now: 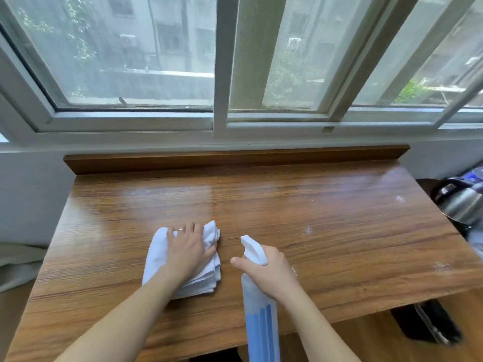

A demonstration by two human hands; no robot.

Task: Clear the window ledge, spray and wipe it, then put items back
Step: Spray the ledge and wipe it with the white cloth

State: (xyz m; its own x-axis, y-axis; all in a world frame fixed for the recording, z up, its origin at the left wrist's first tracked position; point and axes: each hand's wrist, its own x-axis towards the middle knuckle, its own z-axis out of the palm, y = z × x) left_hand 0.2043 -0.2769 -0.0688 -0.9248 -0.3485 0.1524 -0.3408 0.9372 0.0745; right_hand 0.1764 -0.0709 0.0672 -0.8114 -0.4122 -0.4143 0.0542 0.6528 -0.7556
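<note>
The glossy brown wood-grain ledge below the white-framed sliding window carries nothing but the cleaning things, so the clearing step looks finished and the spraying and wiping is in hand. The left hand lies flat on a folded white cotton cloth, fingers spread and pressed down on it, near the front edge of the ledge; the open palm seems meant to push the cloth across the wood rather than lift it. Just to the right of the cloth, the right hand is wrapped around the neck of a white-headed spray bottle with a pale body and blue stripes, fingers closed about it, thumb out toward the cloth. The nozzle points forward over the ledge toward the window, probably to wet the unwiped wood ahead. The bottle's body hangs in front of the ledge's front edge. Off the ledge's right end sits a shiny steel kettle with a black lid, likely awaiting its return.
</note>
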